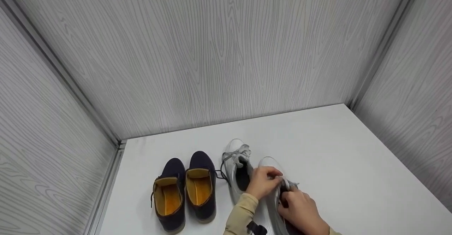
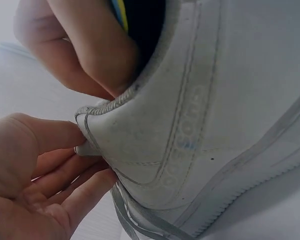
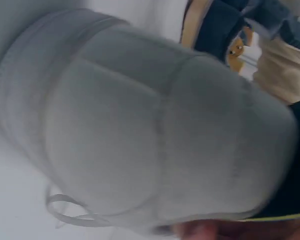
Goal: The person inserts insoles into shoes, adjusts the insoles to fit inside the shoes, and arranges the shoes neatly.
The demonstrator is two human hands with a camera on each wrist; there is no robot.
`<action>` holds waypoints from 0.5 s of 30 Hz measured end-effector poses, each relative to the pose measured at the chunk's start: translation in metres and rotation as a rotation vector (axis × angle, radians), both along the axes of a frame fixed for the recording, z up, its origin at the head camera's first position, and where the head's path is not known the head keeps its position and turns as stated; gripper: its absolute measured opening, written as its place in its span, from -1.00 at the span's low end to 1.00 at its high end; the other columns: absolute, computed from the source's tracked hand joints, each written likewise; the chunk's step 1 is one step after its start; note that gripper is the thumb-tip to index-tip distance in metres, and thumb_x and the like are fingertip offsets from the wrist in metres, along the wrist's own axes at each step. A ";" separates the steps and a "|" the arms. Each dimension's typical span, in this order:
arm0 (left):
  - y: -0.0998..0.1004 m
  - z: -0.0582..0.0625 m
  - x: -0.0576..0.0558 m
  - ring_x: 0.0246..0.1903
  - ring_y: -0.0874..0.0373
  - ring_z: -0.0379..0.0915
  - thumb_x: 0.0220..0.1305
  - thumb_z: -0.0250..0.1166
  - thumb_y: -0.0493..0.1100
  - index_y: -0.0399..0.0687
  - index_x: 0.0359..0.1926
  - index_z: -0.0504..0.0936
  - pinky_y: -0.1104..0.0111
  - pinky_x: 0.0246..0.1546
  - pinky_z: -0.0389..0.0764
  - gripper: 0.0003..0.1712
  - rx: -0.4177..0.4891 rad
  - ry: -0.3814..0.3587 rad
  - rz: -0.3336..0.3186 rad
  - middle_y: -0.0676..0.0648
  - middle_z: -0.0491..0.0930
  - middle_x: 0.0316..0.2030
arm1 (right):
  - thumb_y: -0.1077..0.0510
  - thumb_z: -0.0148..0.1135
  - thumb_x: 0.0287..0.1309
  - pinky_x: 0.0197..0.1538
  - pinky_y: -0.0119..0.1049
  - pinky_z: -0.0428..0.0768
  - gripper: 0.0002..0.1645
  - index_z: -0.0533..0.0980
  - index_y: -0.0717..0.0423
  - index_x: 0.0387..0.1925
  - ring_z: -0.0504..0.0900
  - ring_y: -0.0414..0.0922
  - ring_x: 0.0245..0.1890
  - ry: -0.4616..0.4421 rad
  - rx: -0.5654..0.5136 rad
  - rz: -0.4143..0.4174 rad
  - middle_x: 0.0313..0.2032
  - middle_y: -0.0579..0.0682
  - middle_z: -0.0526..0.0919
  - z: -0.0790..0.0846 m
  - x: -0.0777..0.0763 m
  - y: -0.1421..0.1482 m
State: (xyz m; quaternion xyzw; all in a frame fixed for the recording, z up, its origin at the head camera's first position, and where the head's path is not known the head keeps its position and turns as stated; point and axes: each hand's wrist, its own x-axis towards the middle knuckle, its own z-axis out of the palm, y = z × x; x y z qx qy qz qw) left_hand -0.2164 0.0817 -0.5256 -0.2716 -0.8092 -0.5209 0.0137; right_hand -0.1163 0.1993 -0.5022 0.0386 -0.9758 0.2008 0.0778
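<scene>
Two white lace-up sneakers lie side by side on the white table. My left hand (image 1: pixel 265 182) is at the right sneaker (image 1: pixel 269 161), toe pointing away from me; in the left wrist view, its thumb and fingers pinch the edge of the lace flap (image 2: pixel 90 145). My right hand (image 1: pixel 300 206) has curled fingers at the shoe's opening; their tips are hidden inside the collar. A grey lace (image 2: pixel 125 212) hangs below the flap. The heel (image 3: pixel 110 125) fills much of the right wrist view. Left of it is the other sneaker (image 1: pixel 229 175), its lace trailing.
Two dark navy shoes with yellow-orange insoles, the left one (image 1: pixel 174 168) and the right one (image 1: pixel 201 160), stand left of the sneakers. Grey wood-grain panels (image 1: pixel 219 58) enclose the white table (image 1: pixel 339 150) at the back and sides.
</scene>
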 end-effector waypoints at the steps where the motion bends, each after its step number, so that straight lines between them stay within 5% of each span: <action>1: 0.000 0.000 0.000 -0.42 0.36 0.56 0.05 0.34 -0.28 -0.13 -0.38 0.73 0.46 -0.30 0.54 -0.92 0.002 0.001 0.001 0.07 0.69 -0.45 | 0.14 0.32 -0.30 -0.61 -0.22 0.30 -0.69 0.31 -0.07 -0.79 0.31 -0.15 -0.67 -0.030 -0.003 0.002 -0.58 -0.08 0.37 0.003 0.003 -0.001; 7: 0.000 -0.002 0.000 -0.41 0.37 0.54 0.03 0.34 -0.29 -0.10 -0.38 0.73 0.42 -0.29 0.55 -0.91 -0.003 0.006 0.000 0.08 0.69 -0.43 | -0.02 0.41 -0.29 -0.49 0.06 0.47 -0.60 0.45 0.15 -0.52 0.48 0.13 -0.43 -0.192 0.040 0.012 -0.42 0.22 0.43 0.021 0.022 -0.003; 12: -0.001 -0.001 0.002 -0.40 0.32 0.55 0.07 0.33 -0.28 -0.05 -0.36 0.73 0.43 -0.30 0.54 -0.91 -0.014 0.015 -0.004 0.08 0.68 -0.42 | -0.20 0.45 -0.33 -0.53 0.09 0.48 -0.42 0.41 0.17 -0.51 0.50 0.15 -0.52 -0.275 0.126 -0.014 -0.54 0.18 0.42 0.033 0.033 -0.004; 15: -0.002 -0.001 0.002 -0.40 0.31 0.56 0.07 0.33 -0.28 -0.05 -0.37 0.73 0.46 -0.31 0.52 -0.91 -0.015 0.011 0.001 0.07 0.68 -0.43 | -0.15 0.45 -0.35 -0.55 0.07 0.47 -0.47 0.43 0.18 -0.55 0.51 0.09 -0.57 -0.319 0.129 -0.017 -0.59 0.14 0.43 0.037 0.035 -0.004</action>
